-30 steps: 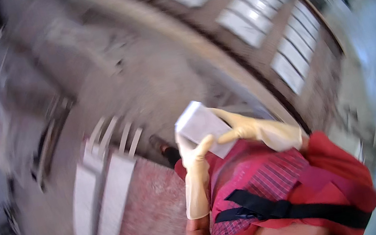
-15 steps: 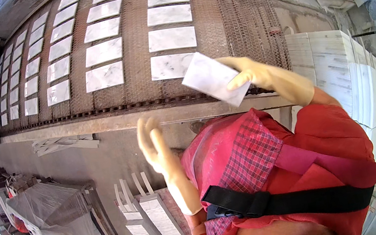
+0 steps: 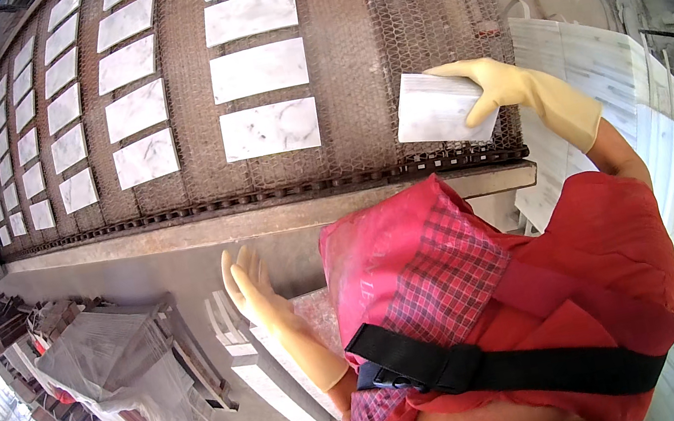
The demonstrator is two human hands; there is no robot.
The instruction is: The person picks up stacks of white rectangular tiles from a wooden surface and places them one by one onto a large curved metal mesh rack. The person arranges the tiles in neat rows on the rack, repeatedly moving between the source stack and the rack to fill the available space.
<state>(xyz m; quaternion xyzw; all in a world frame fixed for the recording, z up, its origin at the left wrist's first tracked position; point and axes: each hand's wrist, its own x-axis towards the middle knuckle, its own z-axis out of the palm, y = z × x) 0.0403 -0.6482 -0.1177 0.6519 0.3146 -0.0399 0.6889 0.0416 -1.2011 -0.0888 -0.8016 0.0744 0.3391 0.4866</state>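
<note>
My right hand [image 3: 504,86], in a cream rubber glove, grips a white marble tile [image 3: 435,110] by its right part, thumb on the top face and fingers along the far edge. The tile is at the near right of a brown wire-mesh conveyor belt [image 3: 346,55]; I cannot tell whether it touches the mesh. Left of it lies a column of grey-veined marble tiles [image 3: 270,129], with more columns beyond. My left hand [image 3: 253,286], gloved alike, hangs on the near side of the belt's frame with its fingers apart and nothing in it.
A metal rail [image 3: 267,220] runs along the belt's near edge. To the right stand stacked white stone slabs [image 3: 574,69]. Below my left hand are long pale stone strips [image 3: 283,391]. At lower left is a pile under clear plastic sheeting [image 3: 117,366].
My right hand has carried the tile rightward, away from the nearest laid column, and turned it straighter. The laid tiles now appear farther left in view. My left hand is slightly lower and farther left.
</note>
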